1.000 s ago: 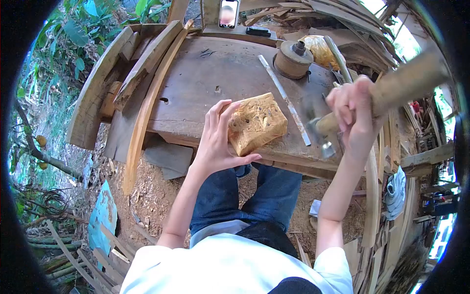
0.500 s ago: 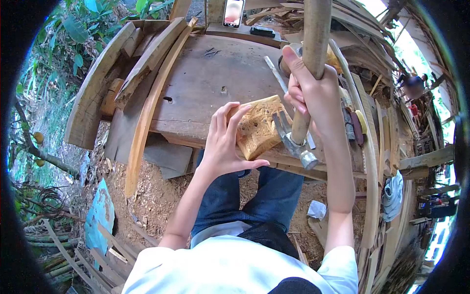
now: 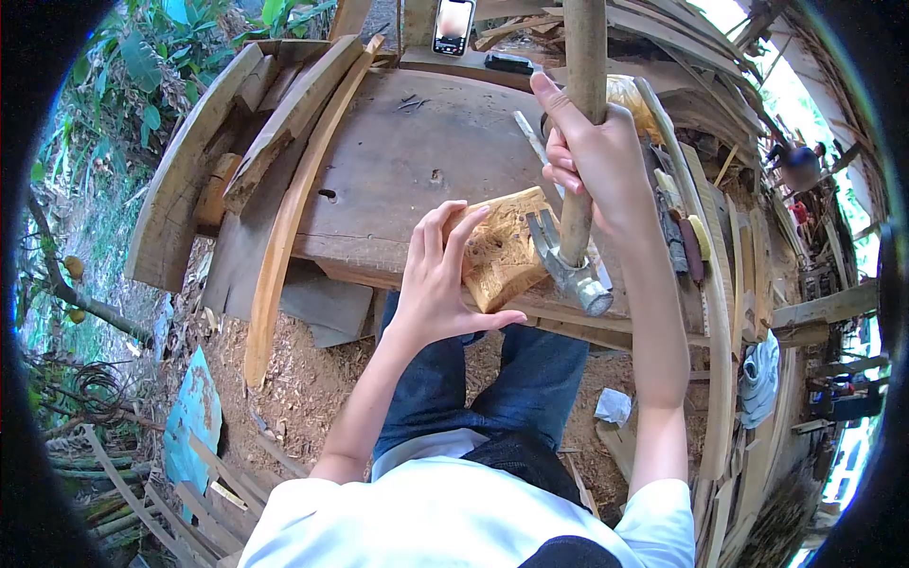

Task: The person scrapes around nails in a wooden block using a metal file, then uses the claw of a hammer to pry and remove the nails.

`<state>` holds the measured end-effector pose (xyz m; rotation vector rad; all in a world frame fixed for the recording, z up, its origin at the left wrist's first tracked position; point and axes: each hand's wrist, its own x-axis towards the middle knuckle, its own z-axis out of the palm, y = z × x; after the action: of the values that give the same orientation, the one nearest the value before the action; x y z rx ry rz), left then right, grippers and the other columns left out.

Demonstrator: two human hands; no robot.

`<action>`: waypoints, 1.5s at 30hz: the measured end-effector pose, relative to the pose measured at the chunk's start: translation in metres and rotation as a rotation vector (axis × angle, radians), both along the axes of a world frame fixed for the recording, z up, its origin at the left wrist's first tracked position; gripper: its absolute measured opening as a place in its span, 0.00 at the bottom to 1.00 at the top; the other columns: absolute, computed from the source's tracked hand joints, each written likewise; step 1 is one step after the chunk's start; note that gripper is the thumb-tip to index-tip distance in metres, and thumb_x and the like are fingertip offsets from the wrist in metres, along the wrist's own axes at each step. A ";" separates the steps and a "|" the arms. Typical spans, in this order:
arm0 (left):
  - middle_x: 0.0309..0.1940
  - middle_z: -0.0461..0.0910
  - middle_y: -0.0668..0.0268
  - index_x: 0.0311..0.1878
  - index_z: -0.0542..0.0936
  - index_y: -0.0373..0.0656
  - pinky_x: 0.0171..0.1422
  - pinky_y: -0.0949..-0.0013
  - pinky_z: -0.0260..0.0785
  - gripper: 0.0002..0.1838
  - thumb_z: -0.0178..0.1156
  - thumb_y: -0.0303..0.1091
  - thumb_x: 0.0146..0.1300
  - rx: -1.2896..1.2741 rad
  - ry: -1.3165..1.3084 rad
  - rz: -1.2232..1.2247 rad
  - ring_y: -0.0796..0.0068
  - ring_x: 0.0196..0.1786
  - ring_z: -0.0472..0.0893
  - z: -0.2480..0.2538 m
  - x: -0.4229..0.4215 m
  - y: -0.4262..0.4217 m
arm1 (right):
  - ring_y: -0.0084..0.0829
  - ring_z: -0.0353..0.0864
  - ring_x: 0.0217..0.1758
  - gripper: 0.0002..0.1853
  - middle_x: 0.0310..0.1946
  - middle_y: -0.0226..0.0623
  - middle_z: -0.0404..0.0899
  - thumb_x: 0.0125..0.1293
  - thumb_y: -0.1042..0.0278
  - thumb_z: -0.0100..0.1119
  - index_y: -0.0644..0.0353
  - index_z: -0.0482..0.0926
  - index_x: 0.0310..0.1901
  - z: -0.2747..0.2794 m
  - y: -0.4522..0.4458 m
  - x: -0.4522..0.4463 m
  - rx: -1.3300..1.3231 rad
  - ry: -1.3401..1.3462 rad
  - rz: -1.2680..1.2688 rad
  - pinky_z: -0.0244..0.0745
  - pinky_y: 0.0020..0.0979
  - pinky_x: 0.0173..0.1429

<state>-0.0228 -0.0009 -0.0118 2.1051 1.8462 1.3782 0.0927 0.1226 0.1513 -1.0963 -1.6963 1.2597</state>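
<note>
A yellowish, rough-faced wood block (image 3: 502, 248) rests near the front edge of the wooden bench (image 3: 398, 161). My left hand (image 3: 443, 275) grips it from the left, fingers over its upper left side and thumb along the front. My right hand (image 3: 601, 151) is closed around the wooden handle of a claw hammer (image 3: 574, 270). The handle points up and away, and the head hangs low, its claw touching or just over the block's right side. A thin pale strip (image 3: 530, 137) lies behind, partly hidden by my right hand.
A phone (image 3: 453, 26) stands at the back beside a dark object (image 3: 509, 63). Curved planks (image 3: 294, 133) lean along the left. Tools with coloured handles (image 3: 696, 248) lie at the right by long boards. A person (image 3: 800, 166) is far off at the right.
The hammer has swung from raised at the right down to the block's right side, turning its handle upright. My left hand and the block have shifted slightly right in the view.
</note>
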 end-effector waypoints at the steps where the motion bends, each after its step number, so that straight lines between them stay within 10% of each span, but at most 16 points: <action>1: 0.67 0.61 0.50 0.75 0.60 0.47 0.74 0.43 0.60 0.64 0.77 0.70 0.38 0.001 0.001 -0.002 0.46 0.71 0.62 0.000 0.000 0.000 | 0.15 0.55 0.09 0.32 0.09 0.20 0.59 0.69 0.44 0.65 0.51 0.65 0.13 0.000 0.000 0.000 -0.007 0.010 0.004 0.56 0.22 0.19; 8: 0.66 0.62 0.51 0.75 0.60 0.47 0.74 0.43 0.60 0.63 0.77 0.68 0.38 0.017 0.007 -0.001 0.46 0.71 0.63 0.003 0.000 -0.001 | 0.14 0.57 0.10 0.28 0.10 0.20 0.61 0.69 0.46 0.66 0.52 0.68 0.18 -0.001 -0.002 0.003 -0.081 -0.006 0.038 0.55 0.21 0.18; 10: 0.66 0.62 0.51 0.75 0.60 0.47 0.74 0.43 0.60 0.63 0.77 0.68 0.38 0.020 0.008 -0.002 0.47 0.71 0.63 0.003 0.000 -0.001 | 0.13 0.59 0.13 0.22 0.13 0.20 0.61 0.71 0.48 0.64 0.65 0.83 0.43 -0.002 0.002 0.005 -0.120 -0.039 0.058 0.57 0.21 0.18; 13: 0.66 0.62 0.50 0.75 0.61 0.46 0.74 0.44 0.60 0.62 0.78 0.65 0.38 0.016 0.015 -0.007 0.47 0.70 0.63 0.004 0.000 0.000 | 0.14 0.58 0.10 0.27 0.11 0.21 0.61 0.69 0.46 0.67 0.52 0.68 0.19 -0.003 0.007 -0.003 -0.130 -0.019 0.014 0.54 0.21 0.17; 45: 0.64 0.62 0.48 0.74 0.61 0.40 0.70 0.45 0.62 0.59 0.75 0.53 0.37 -0.067 0.065 0.030 0.45 0.63 0.64 0.013 0.001 -0.002 | 0.13 0.56 0.08 0.14 0.09 0.21 0.63 0.68 0.68 0.62 0.56 0.74 0.24 -0.023 -0.011 0.012 0.216 0.323 -0.068 0.68 0.20 0.26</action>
<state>-0.0220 -0.0033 0.0010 2.1229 1.9270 1.2496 0.1050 0.1121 0.1288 -0.7703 -1.4954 1.1134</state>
